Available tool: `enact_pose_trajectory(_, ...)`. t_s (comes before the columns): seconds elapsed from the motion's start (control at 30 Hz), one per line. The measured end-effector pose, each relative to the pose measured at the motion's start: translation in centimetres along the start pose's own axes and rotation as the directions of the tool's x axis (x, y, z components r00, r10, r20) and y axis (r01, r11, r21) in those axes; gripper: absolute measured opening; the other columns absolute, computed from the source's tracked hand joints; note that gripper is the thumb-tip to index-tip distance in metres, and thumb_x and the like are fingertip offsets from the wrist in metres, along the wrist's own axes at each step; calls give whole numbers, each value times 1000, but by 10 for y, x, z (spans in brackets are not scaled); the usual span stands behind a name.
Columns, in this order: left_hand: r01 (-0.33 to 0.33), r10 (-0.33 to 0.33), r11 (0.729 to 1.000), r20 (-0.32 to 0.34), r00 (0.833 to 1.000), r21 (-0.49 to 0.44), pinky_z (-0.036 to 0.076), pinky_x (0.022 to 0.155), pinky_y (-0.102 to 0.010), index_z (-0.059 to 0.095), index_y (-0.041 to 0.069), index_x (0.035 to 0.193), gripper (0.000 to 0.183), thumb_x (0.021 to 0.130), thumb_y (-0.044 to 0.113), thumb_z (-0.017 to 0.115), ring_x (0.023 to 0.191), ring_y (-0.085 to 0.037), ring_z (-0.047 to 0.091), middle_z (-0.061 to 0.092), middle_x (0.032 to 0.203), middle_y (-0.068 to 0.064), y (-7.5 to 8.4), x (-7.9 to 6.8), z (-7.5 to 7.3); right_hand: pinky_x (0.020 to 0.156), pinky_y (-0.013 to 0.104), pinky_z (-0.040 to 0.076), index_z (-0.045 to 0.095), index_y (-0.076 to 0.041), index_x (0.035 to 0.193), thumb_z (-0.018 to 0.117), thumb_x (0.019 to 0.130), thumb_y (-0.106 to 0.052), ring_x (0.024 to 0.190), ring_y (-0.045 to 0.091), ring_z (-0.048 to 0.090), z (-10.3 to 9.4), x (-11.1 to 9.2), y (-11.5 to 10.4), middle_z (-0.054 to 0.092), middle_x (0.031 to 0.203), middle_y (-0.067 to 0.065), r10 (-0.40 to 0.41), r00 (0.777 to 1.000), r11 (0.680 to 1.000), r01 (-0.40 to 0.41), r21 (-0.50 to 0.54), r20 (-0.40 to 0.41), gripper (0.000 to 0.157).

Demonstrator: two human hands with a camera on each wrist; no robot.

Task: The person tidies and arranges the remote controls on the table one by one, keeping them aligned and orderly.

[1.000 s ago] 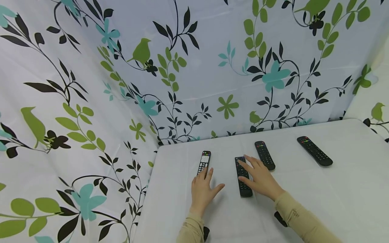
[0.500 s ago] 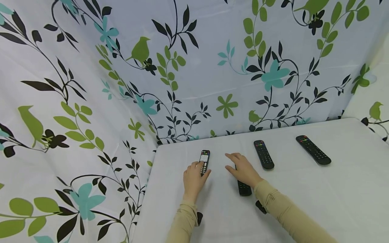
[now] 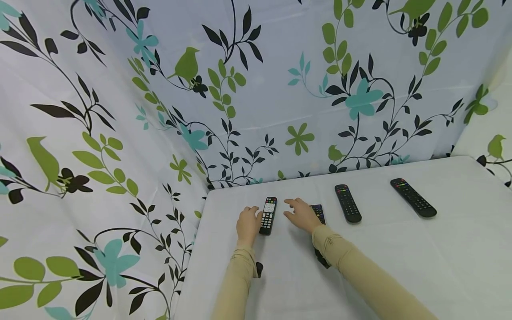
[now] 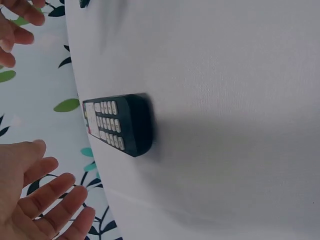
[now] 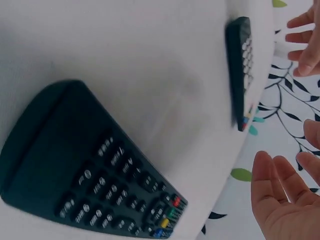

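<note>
At the far left, a curtain [image 3: 100,133] printed with green birds, teal flowers and black vines hung beside and behind the white table [image 3: 400,266]. The person's left hand [image 3: 248,224] lay low over the table just to the left of the leftmost remote [image 3: 268,215], a black one with pale keys and a light panel near its top; in the head view its fingertips seemed to reach the remote's left edge, though contact could not be made out for certain. The left wrist view showed that hand [image 4: 40,200] with fingers straight and spread, grasping nothing, the same remote [image 4: 117,124] lying flat on the cloth beside it. To the right of that remote hovered the right hand [image 3: 301,214], its fingers loosely extended and pointing toward the leftmost remote, closed around nothing. The right wrist view confirmed the relaxed, empty palm [image 5: 285,200]. Beneath and behind this hand lay a second remote [image 3: 318,212], black with dark keys, partly hidden by the wrist and tan sleeve [image 3: 360,275]. Further right a third remote [image 3: 348,203] rested alone on the table, and well apart from it, near the right side, a fourth remote [image 3: 414,198] lay angled.
</note>
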State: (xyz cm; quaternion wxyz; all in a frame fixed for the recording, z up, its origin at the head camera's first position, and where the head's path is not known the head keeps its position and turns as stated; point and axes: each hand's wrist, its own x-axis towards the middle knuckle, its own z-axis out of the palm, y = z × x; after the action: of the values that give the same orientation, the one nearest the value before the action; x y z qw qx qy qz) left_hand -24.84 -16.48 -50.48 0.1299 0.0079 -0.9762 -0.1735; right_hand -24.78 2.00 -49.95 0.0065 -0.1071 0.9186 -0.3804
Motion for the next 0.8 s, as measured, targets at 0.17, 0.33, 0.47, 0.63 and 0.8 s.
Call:
enact_pose_trajectory(0.17,37,-35,998,55,998,-48,52,74,-41,68,5,107,22,89,16,60,88,-30,64,66,99,-16,-3,7,8,72,35,49,57,-7,127,61,89,-22,82,20,59,17,8,5,63,102,13,77,997,996,-78,32,33,41)
enact_pose_trajectory(0.33,87,-74,990,114,991,-113,51,77,-42,66,3,110,24,90,10,56,89,-31,64,66,99,-19,-13,1,22,63,29,44,58,-4,125,62,88,-17,69,14,52,37,8,9,63,87,8,101,993,993,-104,54,53,39)
enact_pose_trajectory(0.47,115,-92,977,131,987,-178,50,79,-43,62,2,117,29,91,7,52,87,-31,61,65,98,-20,-24,-2,31,67,31,45,57,-2,125,62,87,-13,71,15,52,54,6,5,62,85,7,78,995,993,-84,86,70,40)
enact_pose_trajectory(0.63,124,-88,963,155,984,-240,48,70,-40,59,4,123,34,90,4,50,73,-24,54,61,88,-19,-31,-4,38,79,37,48,52,4,128,62,86,-10,81,19,56,73,3,-2,62,93,11,60,993,991,-72,116,102,45)
enact_pose_trajectory(0.8,81,-38,957,159,987,-278,46,66,-38,62,3,120,32,90,4,51,69,-22,52,61,86,-20,-31,-7,45,78,37,49,51,8,127,59,86,-6,81,18,57,86,3,2,64,92,12,144,987,964,-157,213,77,44)
